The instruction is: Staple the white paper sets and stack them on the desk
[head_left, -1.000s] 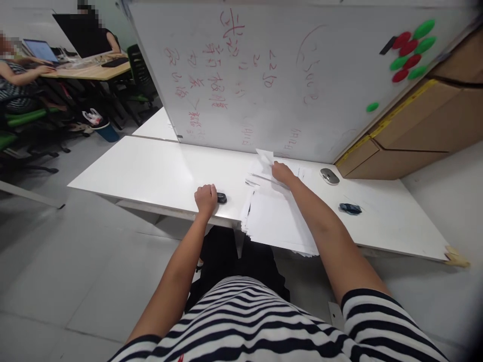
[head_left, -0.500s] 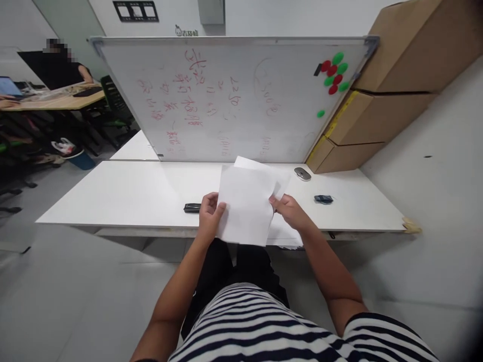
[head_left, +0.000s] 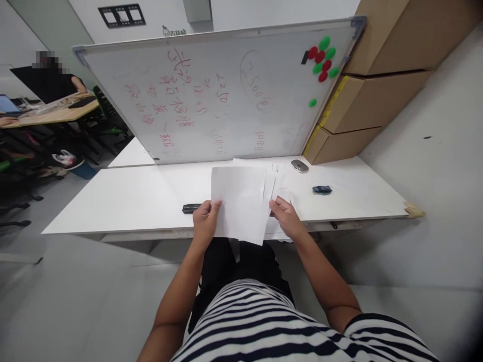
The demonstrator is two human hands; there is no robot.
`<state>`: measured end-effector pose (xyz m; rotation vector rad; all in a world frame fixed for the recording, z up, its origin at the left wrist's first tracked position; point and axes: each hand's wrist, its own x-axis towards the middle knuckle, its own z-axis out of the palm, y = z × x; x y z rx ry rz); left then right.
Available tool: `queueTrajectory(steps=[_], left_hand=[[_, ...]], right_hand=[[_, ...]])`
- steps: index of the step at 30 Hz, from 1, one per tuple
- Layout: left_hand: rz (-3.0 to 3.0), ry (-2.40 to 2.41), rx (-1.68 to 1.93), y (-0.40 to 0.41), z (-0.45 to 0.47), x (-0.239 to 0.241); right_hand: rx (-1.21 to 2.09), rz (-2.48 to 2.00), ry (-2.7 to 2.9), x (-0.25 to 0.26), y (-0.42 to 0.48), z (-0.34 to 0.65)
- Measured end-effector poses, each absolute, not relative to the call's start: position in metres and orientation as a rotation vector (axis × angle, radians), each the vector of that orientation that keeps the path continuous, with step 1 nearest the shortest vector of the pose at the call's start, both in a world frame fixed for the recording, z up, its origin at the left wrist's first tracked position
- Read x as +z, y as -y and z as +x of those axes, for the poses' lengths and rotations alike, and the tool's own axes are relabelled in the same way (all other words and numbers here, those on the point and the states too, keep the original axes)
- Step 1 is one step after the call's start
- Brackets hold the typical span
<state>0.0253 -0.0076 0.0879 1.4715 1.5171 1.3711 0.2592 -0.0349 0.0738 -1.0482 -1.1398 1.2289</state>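
Observation:
Several white paper sheets (head_left: 238, 203) are held up over the table's front edge, slightly fanned on the right side. My left hand (head_left: 205, 217) grips their left edge, thumb on the front face. Pinched at the right edge, the sheets pass into my right hand (head_left: 286, 216), its thumb also in front. More papers (head_left: 278, 173) with faint print lie on the table behind the held ones, mostly hidden by them. Just left of my left hand rests a black stapler-like object (head_left: 190, 208), partly covered by the hand.
A whiteboard (head_left: 204, 120) with red writing and round magnets stands along the back of the white table (head_left: 113, 201). On the right are a computer mouse (head_left: 299, 166), a small dark blue object (head_left: 322, 189) and stacked cardboard boxes (head_left: 370, 100). A person (head_left: 56, 83) sits at the far left desk.
The held sheets are now flatter and better lined up, with less fanning at top and right. Both hands still grip the edges. The camera view has tilted a little.

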Motion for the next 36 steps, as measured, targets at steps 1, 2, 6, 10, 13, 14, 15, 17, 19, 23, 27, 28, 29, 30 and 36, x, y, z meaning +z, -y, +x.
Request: queueTrajectory(steps=[1, 2, 6, 10, 13, 14, 15, 17, 19, 23, 27, 28, 29, 30, 36], left_hand=[[1.480, -1.518, 1.377, 0.008, 0.026, 0.088], [1.480, -1.518, 1.381, 0.007, 0.026, 0.089], [1.449, -1.522, 1.386, 0.003, 0.024, 0.089], [1.354, -1.543, 1.388, -0.004, 0.018, 0.083], [1.281, -1.503, 1.369, -0.009, 0.018, 0.076], [1.272, -1.491, 1.365, -0.010, 0.019, 0.074], [1.269, -1.484, 1.357, -0.011, 0.021, 0.072], [1.274, -1.481, 1.335, -0.011, 0.026, 0.068], [1.288, -1.481, 1.306, -0.009, 0.030, 0.066], [1.308, -1.485, 1.287, -0.008, 0.032, 0.060], [1.294, -1.572, 1.396, -0.033, 0.023, 0.063], [1.323, -1.600, 1.441, -0.045, 0.021, 0.068], [1.385, -1.624, 1.491, -0.059, 0.021, 0.073], [1.483, -1.640, 1.550, -0.075, 0.023, 0.078], [2.363, -1.368, 1.397, -0.170, 0.086, 0.084]], right_hand=[[1.221, -1.057, 1.131, 0.073, 0.035, 0.259], [1.208, -1.064, 1.124, 0.073, 0.034, 0.259], [1.060, -1.140, 1.143, 0.070, 0.032, 0.262], [0.876, -1.283, 1.136, 0.068, 0.033, 0.268], [0.914, -1.280, 1.166, 0.069, 0.036, 0.268], [0.937, -1.273, 1.186, 0.069, 0.038, 0.267], [0.967, -1.263, 1.206, 0.070, 0.039, 0.265], [1.042, -1.232, 1.236, 0.073, 0.041, 0.261], [1.082, -1.220, 1.251, 0.075, 0.041, 0.259], [1.046, -1.232, 1.234, 0.075, 0.038, 0.263], [0.895, -1.272, 0.991, 0.069, 0.040, 0.285], [0.802, -1.280, 0.897, 0.067, 0.042, 0.292], [0.694, -1.273, 0.800, 0.066, 0.045, 0.301], [0.587, -1.246, 0.705, 0.064, 0.049, 0.309], [0.336, -1.042, 0.386, 0.061, 0.087, 0.342]])
